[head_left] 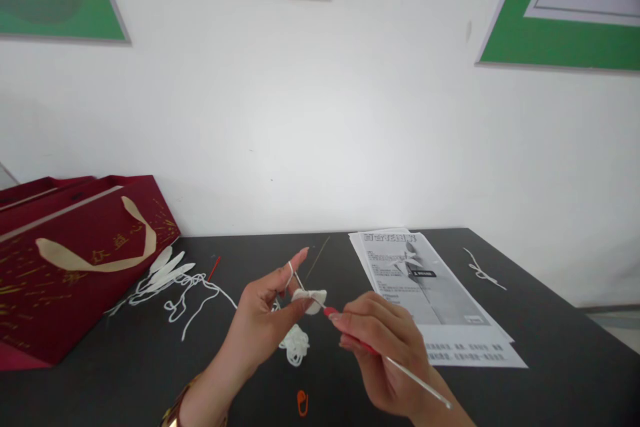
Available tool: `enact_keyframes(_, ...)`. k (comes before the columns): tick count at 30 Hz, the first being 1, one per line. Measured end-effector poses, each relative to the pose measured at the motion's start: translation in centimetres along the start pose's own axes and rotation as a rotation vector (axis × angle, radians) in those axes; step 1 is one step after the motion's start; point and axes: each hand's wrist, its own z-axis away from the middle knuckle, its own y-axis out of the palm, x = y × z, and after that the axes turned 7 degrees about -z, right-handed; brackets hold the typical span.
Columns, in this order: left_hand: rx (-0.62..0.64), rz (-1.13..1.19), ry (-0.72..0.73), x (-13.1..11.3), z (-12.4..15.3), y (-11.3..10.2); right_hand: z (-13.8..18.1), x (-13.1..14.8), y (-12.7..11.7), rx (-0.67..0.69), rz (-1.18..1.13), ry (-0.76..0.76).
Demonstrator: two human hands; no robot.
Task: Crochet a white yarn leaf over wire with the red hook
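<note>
My left hand (265, 310) pinches a small white crochet piece (316, 300) between thumb and fingers, its index finger raised with white yarn looped round it. In my right hand (383, 347) is a crochet hook (417, 381) with a red grip and a pale metal shaft. The hook's tip meets the crochet piece, and the strand from the raised finger runs down to it. Below the left hand lies a loose bundle of white yarn (296, 345) on the black table (260, 380). An orange stitch marker (303, 403) rests nearer the front edge.
Dark red paper bags (85, 267) with cream ribbon handles stand at the left. Beside them lie white crocheted petals (165, 270) with trailing yarn and a thin red stick (215, 269). Printed sheets (440, 293) are at the right, near a white yarn scrap (483, 273). A white wall (320, 147) rises behind.
</note>
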Motion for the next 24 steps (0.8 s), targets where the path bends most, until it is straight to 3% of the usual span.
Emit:
enact_keyframes(4, 0.065, -0.026, -0.061, -0.2, -0.2, -0.2, -0.1, 0.0, -0.8, -0.017, -0.097, 0.072)
enact_keyframes(7, 0.153, 0.097, -0.116, -0.8, 0.0, -0.3, 0.2, -0.3, -1.3, -0.056, -0.199, 0.181)
enact_keyframes(12, 0.326, 0.365, -0.3, -1.4, 0.4, -0.5, 0.9, -0.9, -1.4, -0.245, -0.461, 0.417)
enact_keyframes(15, 0.364, 0.442, -0.338, -1.4, 0.6, -0.6, 0.8, -1.3, -1.1, -0.378, -0.67, 0.486)
enact_keyframes(20, 0.355, 0.439, -0.31, -1.6, 0.9, -0.6, -0.3, -1.9, -0.6, -0.543, -0.942, 0.717)
enact_keyframes(24, 0.254, 0.331, -0.145, -1.6, 0.9, -0.5, -0.8, -2.5, 0.4, -0.623, -1.15, 0.944)
